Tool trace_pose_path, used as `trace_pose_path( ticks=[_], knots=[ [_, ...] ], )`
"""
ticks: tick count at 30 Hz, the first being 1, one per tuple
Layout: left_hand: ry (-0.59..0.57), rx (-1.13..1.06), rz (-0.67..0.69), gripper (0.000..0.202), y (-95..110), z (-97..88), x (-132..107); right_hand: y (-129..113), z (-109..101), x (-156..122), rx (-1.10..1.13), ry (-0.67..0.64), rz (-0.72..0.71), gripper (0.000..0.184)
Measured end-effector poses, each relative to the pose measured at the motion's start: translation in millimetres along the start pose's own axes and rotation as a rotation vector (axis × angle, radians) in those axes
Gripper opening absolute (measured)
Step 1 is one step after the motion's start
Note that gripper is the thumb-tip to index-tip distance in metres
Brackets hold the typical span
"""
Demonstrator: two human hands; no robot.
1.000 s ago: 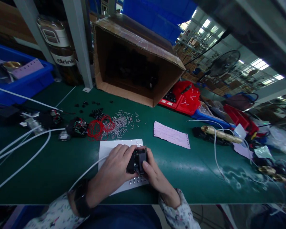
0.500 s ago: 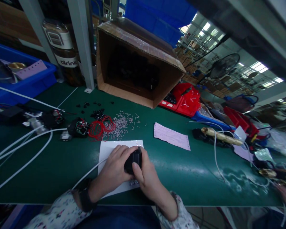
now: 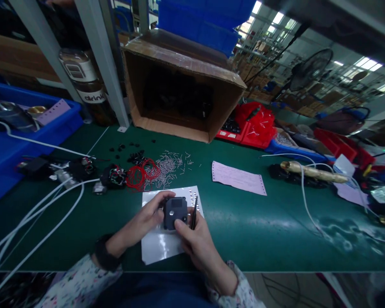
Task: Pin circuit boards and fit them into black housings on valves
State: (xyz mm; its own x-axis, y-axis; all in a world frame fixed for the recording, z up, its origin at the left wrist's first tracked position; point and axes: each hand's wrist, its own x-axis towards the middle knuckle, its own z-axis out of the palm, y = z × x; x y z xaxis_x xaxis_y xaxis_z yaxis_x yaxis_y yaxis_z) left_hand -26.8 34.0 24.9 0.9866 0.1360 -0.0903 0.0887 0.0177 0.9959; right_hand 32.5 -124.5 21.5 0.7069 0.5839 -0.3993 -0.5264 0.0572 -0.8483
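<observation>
A square black plastic housing with a small silver disc on its face is held over a white sheet. My left hand is closed on the housing's left side, thumb against its edge. With its thumb on the lower right corner, my right hand grips the housing too. A slim black pointed tool, perhaps tweezers, sticks up between that hand's fingers. Rows of small silver round stickers show on the sheet's upper right part.
Behind the sheet lie red wire coils, small metal pins and black bits. Wired assemblies with white cables lie left. A cardboard box stands at the back, a pink slip and brass tube to the right.
The housing has turned so its flat face with the silver disc shows. My left hand has shifted to its left side. The slim black tool now shows clearly in my right hand.
</observation>
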Motion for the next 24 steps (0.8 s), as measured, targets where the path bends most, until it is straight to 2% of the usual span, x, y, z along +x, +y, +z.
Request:
trace_pose_path(
  ticks=[5, 12, 16, 19, 21, 22, 24],
  knots=[
    [0.177, 0.030, -0.062, 0.039, 7, 6.2, 16, 1, 2, -1, -0.083, 0.019, -0.030, 0.053],
    [0.334, 0.148, 0.007, 0.036, -1, 21.9, 16, 3, -5, 4, -0.127, -0.014, -0.034, 0.056],
    [0.347, 0.185, 0.022, 0.036, -1, 22.2, 16, 0, -5, 2, -0.105, -0.043, -0.032, 0.056],
    [0.269, 0.256, 0.037, 0.031, 12, 14.7, 13, -12, -9, 3, -0.118, -0.118, 0.028, 0.060],
    [0.175, 0.446, 0.106, 0.026, 27, 6.7, 8, -24, -14, 7, -0.272, -0.198, -0.082, 0.057],
    [0.132, 0.589, 0.177, 0.027, 35, 2.9, 5, -31, -18, 10, -0.404, -0.241, -0.213, 0.051],
    [0.101, 0.899, 0.386, 0.030, 48, -1.8, -3, -40, -26, 21, -0.728, -0.304, -0.568, 0.040]
  ],
)
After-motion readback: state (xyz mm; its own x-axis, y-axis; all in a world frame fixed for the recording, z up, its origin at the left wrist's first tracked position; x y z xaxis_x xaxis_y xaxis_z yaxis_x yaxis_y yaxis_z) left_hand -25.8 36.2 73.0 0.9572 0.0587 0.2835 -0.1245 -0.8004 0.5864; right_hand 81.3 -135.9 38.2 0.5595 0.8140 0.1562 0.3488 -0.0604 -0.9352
